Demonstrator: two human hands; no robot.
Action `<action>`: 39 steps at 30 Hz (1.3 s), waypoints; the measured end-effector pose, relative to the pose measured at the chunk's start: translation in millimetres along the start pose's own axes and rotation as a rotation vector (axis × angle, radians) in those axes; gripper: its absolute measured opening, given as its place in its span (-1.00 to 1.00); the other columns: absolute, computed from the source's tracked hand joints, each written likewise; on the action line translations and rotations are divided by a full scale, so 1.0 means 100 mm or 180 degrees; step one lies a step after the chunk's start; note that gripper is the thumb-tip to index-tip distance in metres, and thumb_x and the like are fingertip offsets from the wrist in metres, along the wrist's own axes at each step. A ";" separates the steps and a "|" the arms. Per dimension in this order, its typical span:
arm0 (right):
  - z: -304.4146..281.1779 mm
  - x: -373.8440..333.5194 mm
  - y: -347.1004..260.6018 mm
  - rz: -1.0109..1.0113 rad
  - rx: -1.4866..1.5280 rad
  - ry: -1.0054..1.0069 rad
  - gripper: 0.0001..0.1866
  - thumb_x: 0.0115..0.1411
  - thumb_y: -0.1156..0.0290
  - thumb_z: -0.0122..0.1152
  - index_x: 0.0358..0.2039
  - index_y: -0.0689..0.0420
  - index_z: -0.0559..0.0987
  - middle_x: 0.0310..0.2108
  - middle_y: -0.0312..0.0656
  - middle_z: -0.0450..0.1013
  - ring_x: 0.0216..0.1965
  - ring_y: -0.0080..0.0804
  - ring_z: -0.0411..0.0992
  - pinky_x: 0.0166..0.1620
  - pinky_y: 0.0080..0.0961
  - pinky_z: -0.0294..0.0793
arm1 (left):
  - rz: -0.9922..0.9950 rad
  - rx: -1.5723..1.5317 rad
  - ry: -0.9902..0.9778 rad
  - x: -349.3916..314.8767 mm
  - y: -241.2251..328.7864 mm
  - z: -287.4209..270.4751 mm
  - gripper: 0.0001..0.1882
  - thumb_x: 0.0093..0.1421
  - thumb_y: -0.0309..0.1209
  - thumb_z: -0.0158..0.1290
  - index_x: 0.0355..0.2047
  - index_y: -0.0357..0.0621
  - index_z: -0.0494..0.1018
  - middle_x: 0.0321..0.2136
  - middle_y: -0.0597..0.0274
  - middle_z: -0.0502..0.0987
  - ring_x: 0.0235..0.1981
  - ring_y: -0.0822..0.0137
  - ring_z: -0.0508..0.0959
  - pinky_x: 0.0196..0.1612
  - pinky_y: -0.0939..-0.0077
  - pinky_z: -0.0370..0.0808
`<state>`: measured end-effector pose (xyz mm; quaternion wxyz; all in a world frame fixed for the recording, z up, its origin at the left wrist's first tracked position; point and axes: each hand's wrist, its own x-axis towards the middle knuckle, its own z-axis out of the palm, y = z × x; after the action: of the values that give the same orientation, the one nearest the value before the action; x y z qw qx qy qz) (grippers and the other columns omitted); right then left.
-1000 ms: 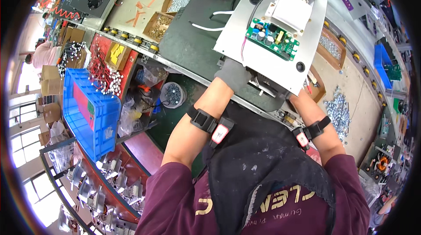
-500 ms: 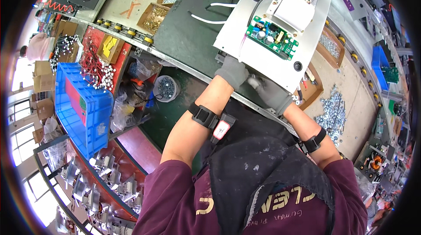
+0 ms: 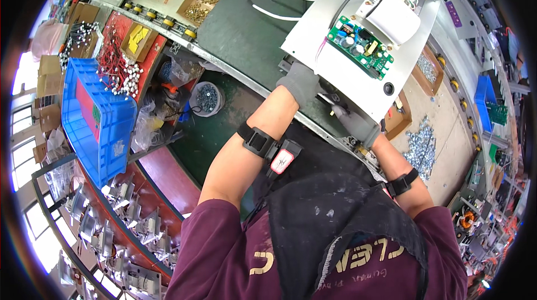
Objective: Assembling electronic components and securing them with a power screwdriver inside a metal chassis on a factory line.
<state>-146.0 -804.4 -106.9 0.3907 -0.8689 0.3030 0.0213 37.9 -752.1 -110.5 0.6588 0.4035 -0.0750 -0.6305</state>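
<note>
A white metal panel [image 3: 352, 84] lies tilted on the dark work mat, carrying a green circuit board [image 3: 361, 48], a white block-shaped part [image 3: 394, 18] and a black cable. My left hand [image 3: 301, 83], in a grey glove, is closed at the panel's near left edge, its fingertips hidden under it. Just right of it, my gloved right hand [image 3: 356, 123] is below the near edge with its fingers drawn together. A small pale bit shows at its fingertips, too small to name. White-sleeved wires [image 3: 274, 14] stick out left of the panel.
Boxes of small metal fasteners [image 3: 199, 6] stand behind the mat. Loose fasteners [image 3: 421, 146] lie in a heap at right, near an open cardboard box [image 3: 400, 118]. On the left are a blue crate [image 3: 100, 126], red wires with white ends [image 3: 117, 68] and a bucket of fasteners [image 3: 208, 99].
The whole view has shifted slightly. My right hand's fingertips have drawn a little away from my left hand, which stays at the panel edge.
</note>
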 end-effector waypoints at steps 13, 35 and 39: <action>0.10 0.17 0.22 0.0168 0.0165 0.0231 -0.62 0.17 0.26 0.13 -0.05 0.17 0.48 -0.14 -0.12 0.48 -0.16 -0.31 0.42 -0.05 -0.44 0.36 | 0.3118 0.6057 0.0346 0.12 -0.28 -0.20 -0.65 0.06 -0.50 0.01 -0.09 -0.18 0.43 -0.12 0.11 0.47 -0.06 0.17 0.44 -0.01 0.35 0.38; 0.27 0.26 0.16 0.0934 -0.1050 -0.0077 -0.50 0.20 0.16 0.04 0.07 0.19 0.36 0.05 -0.09 0.36 0.07 -0.24 0.31 0.11 -0.41 0.23 | 0.0439 0.2264 0.1697 -1.55 1.56 -2.46 -0.68 0.08 -0.40 0.04 -0.13 -0.21 0.46 -0.34 0.26 0.51 -0.33 0.43 0.46 -0.24 0.55 0.42; 0.35 0.16 0.02 0.1137 0.0298 0.0796 -0.52 0.19 0.19 0.09 0.02 0.27 0.40 -0.04 -0.07 0.42 -0.03 -0.32 0.36 0.03 -0.43 0.28 | 0.0652 0.2530 0.2960 -1.81 2.49 -3.72 -0.71 0.09 -0.32 0.02 -0.21 -0.18 0.50 -0.43 0.10 0.54 -0.35 0.31 0.53 -0.22 0.44 0.45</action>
<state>-127.2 -789.1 -137.1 0.3800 -0.7783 0.4989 -0.0319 420.4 -458.4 -126.8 0.4791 0.8412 -0.0476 -0.2461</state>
